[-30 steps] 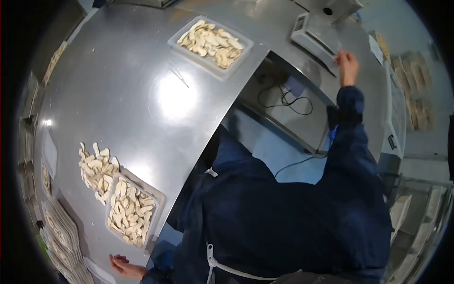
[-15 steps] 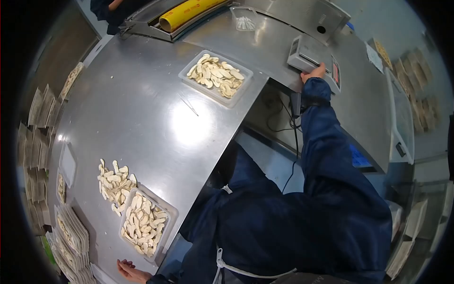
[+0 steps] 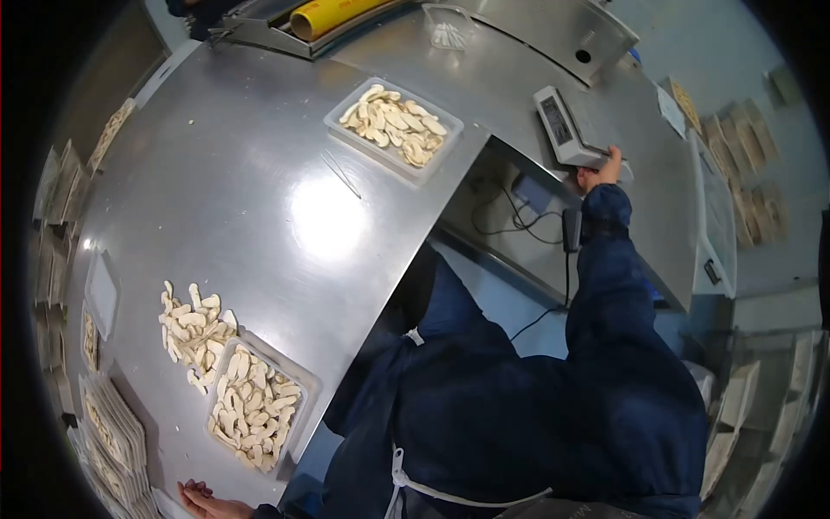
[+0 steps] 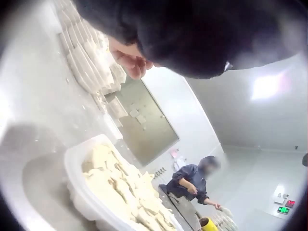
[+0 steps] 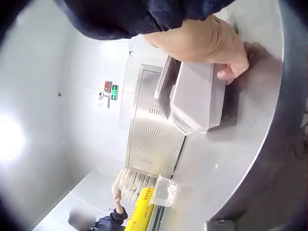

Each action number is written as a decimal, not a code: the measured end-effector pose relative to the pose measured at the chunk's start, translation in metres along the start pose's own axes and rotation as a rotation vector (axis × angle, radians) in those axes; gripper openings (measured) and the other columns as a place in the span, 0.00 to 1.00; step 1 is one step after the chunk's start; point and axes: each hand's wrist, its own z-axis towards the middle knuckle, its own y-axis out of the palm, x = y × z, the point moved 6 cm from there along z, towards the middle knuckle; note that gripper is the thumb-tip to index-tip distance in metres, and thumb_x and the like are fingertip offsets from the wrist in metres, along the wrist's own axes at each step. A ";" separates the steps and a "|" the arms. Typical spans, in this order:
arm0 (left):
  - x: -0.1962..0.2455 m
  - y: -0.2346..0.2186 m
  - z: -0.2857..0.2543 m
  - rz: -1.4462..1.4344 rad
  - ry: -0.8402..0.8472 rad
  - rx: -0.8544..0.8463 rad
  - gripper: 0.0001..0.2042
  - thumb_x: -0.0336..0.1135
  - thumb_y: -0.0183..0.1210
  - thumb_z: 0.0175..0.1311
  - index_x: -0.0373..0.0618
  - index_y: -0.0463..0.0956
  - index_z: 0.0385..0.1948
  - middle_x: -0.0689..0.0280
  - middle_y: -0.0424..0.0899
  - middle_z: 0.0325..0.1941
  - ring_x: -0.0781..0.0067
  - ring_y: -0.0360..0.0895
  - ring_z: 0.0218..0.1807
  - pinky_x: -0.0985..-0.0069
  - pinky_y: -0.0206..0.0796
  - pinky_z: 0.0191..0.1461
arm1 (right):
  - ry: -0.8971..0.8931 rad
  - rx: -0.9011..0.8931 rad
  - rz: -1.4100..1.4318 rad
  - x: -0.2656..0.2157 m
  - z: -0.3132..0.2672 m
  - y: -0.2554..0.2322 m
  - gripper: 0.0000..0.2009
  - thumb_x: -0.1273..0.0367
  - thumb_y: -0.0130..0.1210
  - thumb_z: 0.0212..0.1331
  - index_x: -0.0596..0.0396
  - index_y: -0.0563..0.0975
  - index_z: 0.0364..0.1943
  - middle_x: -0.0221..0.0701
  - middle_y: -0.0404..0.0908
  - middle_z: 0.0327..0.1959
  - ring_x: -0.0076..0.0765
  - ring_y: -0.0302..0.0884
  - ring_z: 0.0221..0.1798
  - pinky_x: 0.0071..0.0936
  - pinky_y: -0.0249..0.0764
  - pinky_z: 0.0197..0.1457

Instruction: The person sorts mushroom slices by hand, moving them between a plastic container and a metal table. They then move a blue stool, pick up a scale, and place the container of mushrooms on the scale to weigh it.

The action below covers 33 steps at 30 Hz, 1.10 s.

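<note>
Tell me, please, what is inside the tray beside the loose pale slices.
Pale slices fill the tray; they cover its bottom, and what lies underneath cannot be seen.

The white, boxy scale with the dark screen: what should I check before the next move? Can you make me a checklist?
1. Bare right hand on the white, boxy scale: ok, holding its edge.
2. Bare left hand on it too: not ok, well apart.
3. Numbers on the dark screen: cannot tell, too small.
4. Cream, elongated slices all in translucent plastic trays: not ok, some lie on the shiny metal table.
5. Scale flat on the table: cannot tell.
</note>
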 end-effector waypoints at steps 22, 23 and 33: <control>0.118 0.098 0.010 -0.238 0.222 -0.141 0.15 0.38 0.52 0.76 0.39 0.78 0.54 0.65 0.82 0.43 0.78 0.73 0.41 0.80 0.64 0.45 | -0.107 -0.243 0.183 0.001 -0.128 -0.100 0.23 0.56 0.59 0.62 0.54 0.75 0.57 0.37 0.79 0.57 0.44 0.77 0.59 0.44 0.73 0.64; 0.123 0.101 0.011 -0.252 0.212 -0.152 0.15 0.38 0.52 0.76 0.39 0.78 0.55 0.65 0.82 0.43 0.78 0.74 0.41 0.80 0.64 0.45 | -0.121 -0.239 0.179 0.004 -0.137 -0.109 0.23 0.56 0.59 0.62 0.54 0.75 0.56 0.36 0.80 0.55 0.43 0.77 0.58 0.43 0.73 0.63; 0.163 0.138 0.006 -0.353 0.235 -0.294 0.14 0.37 0.52 0.76 0.41 0.77 0.56 0.67 0.81 0.43 0.78 0.76 0.46 0.80 0.66 0.51 | -0.187 -0.183 0.136 0.027 -0.138 -0.161 0.25 0.58 0.62 0.59 0.57 0.75 0.56 0.34 0.82 0.51 0.36 0.79 0.54 0.33 0.72 0.62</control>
